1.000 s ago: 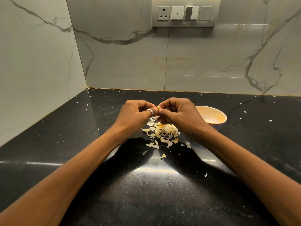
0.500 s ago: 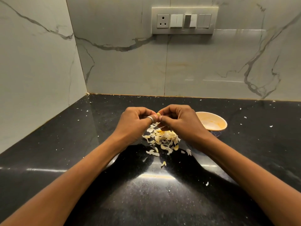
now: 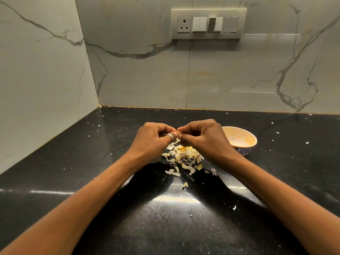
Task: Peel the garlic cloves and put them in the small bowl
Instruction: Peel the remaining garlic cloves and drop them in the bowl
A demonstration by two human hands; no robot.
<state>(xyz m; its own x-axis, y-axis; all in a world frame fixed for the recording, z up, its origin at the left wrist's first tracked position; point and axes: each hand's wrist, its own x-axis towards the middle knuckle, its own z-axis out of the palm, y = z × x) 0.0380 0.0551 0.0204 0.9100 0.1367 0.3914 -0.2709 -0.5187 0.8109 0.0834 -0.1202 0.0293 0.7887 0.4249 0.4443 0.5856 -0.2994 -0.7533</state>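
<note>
- here, both hands meet just left of the small bowl (image 3: 241,139), raised a little above the counter (image 3: 165,221).
- the left hand (image 3: 152,143) has its fingers (image 3: 166,130) curled in, pinching a garlic clove (image 3: 178,134) at their tips; a ring (image 3: 170,137) sits on its thumb.
- the right hand (image 3: 205,141) is curled the same way, its fingers (image 3: 192,129) pinching the same clove from the bowl's side.
- only a sliver of the clove shows between the fingertips.
- the bowl stands on the counter, partly hidden behind the right wrist; its inside is stained orange, and i cannot tell whether cloves lie in it.
- a heap of garlic peels (image 3: 185,157) lies left of the bowl and nearer the person, under the hands, with stray flakes scattered around.
- a switch panel (image 3: 208,24) hangs on the marble wall beyond the bowl.
</note>
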